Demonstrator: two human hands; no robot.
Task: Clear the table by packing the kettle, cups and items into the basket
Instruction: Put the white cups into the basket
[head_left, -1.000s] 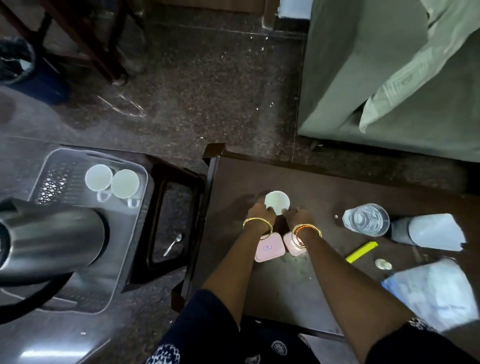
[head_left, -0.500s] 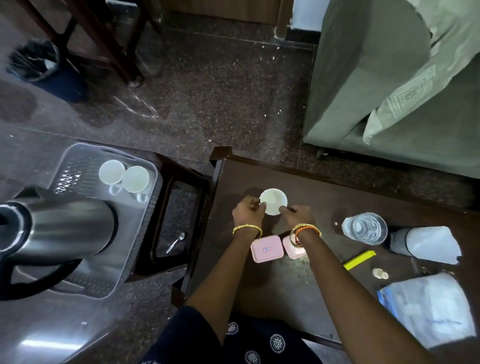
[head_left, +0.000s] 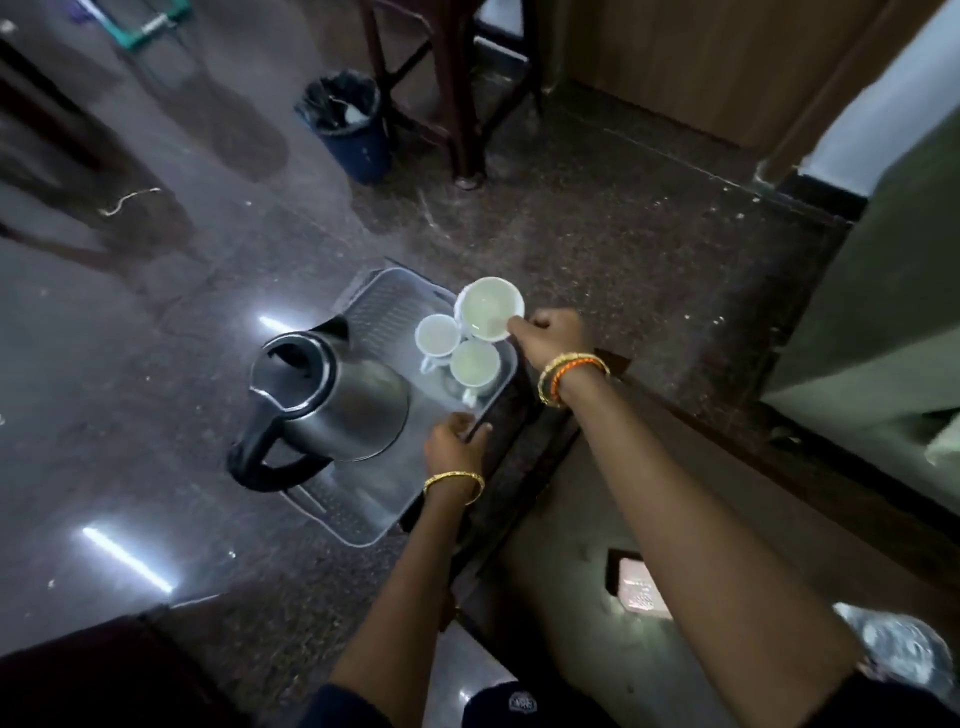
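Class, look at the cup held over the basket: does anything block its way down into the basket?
Partly. The right hand holds the cup over the basket's far corner, where two cups already sit just beside and below it. The kettle fills the near side; bare floor shows left of the cups.

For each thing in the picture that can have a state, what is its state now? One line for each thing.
kettle: lid open, standing in the basket.
basket: holds the kettle and two cups.
two cups: upright, empty, in the basket.
third cup: empty, held over the basket's far corner.
right hand: pinches the third cup's rim.
left hand: grips the basket's rim.
pink box: closed, on the table.
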